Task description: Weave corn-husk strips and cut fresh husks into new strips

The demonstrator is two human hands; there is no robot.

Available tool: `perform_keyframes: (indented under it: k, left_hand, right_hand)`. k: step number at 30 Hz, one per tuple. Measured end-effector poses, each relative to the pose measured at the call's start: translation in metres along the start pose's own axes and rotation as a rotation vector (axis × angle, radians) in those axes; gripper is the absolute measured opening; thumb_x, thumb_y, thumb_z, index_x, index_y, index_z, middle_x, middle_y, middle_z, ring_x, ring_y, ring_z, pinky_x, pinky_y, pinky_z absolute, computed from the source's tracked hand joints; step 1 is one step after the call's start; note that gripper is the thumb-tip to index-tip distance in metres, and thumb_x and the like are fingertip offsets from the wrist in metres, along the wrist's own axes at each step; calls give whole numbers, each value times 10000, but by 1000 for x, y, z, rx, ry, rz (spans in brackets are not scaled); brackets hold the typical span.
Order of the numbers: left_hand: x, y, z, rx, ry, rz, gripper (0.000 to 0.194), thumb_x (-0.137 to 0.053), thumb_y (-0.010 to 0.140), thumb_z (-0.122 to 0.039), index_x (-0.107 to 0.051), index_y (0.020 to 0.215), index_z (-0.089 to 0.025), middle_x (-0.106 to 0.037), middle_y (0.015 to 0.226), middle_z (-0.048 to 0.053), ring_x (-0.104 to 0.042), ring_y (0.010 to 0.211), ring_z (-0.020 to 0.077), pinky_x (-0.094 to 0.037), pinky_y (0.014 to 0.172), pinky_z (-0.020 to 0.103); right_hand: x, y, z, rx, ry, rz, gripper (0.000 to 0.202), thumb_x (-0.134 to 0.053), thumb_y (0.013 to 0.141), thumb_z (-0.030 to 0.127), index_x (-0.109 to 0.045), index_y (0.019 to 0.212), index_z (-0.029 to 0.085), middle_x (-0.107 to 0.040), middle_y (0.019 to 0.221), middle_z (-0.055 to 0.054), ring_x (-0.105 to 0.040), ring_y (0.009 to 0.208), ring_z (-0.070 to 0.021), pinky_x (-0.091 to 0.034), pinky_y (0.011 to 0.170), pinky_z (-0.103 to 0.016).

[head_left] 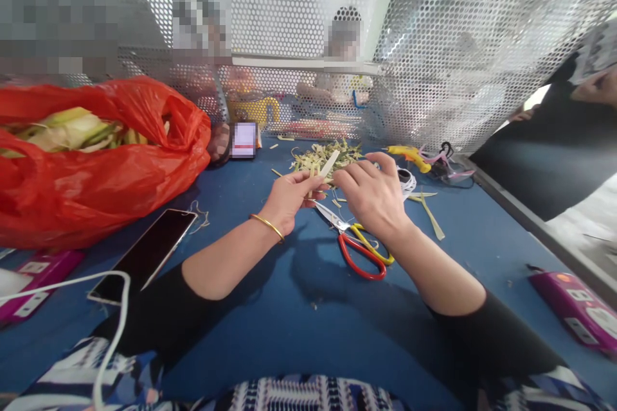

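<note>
My left hand, with a gold bangle at the wrist, pinches a pale, flat plant strip, which looks like husk. The strip slants up and to the right from the fingers. Close beside it, my right hand is held palm down with curled fingers; its fingertips are mostly hidden, so what they grip does not show. Scissors with one red and one yellow handle lie on the blue table below both hands. Behind the hands is a heap of shredded plant scraps.
At left stand a red plastic bag of husks and a dark phone. A white cable crosses there. Purple power strips lie at both sides. A yellow glue gun is at back right, before a perforated metal screen; people are beyond.
</note>
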State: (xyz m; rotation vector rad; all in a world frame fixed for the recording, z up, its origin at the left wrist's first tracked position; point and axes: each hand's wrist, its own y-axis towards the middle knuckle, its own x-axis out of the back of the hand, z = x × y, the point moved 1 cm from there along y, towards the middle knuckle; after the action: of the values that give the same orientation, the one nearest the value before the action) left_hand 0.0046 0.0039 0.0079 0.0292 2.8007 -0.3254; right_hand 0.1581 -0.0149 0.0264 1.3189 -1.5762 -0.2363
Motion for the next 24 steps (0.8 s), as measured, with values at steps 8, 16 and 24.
perform_keyframes:
  k: [8, 16, 24]
  left_hand:
    - [1, 3, 2, -55, -117, 13, 69, -756, 726, -121, -707, 677, -132, -680, 596, 5, -601, 514, 90, -513, 530, 207]
    - [-1, -1, -4, -45, -142, -44, 82, -703, 786, -100, -723, 719, -145, -706, 620, 21, -643, 547, 102, -498, 546, 191]
    - [1, -1, -2, -15, -34, -18, 16, -730, 753, -134, -724, 745, -147, -656, 567, -9, -594, 492, 101, -473, 514, 215]
  right_hand:
    - [-2, -3, 20, -32, 162, 16, 345, -413, 1017, 154, -659, 778, 190, -614, 650, -19, -486, 651, -161, -331, 764, -336]
    - [-31, -7, 19, -1210, 1411, 117, 354, -678, 801, 550, -643, 753, 201, -597, 642, 15, -532, 556, -130, -431, 603, -290]
    - [-17, -1, 14, -970, 1224, -243, 117, -673, 809, 334, -709, 769, 231, -667, 769, -27, -623, 737, -179, -518, 713, -343]
